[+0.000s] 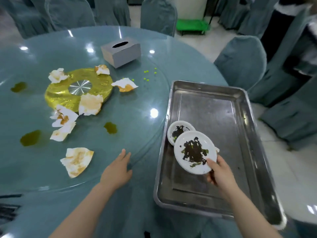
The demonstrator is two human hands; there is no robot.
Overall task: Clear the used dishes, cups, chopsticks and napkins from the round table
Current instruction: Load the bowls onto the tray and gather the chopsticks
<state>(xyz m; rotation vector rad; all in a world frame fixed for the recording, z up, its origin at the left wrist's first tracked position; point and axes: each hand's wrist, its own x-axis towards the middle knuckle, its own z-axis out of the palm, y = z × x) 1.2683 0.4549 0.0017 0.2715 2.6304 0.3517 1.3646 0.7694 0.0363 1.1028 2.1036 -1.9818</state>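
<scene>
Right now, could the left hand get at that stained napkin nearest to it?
Probably yes: the left hand lies open on the glass, nothing stands between it and the stained napkin.

Teal-covered chairs (240, 60) all rnd, pale tiled floor (291, 169), green cart (193, 25) at back, ceiling-light glare.

White plate (195, 152), black smears; teal table (137, 103).
</scene>
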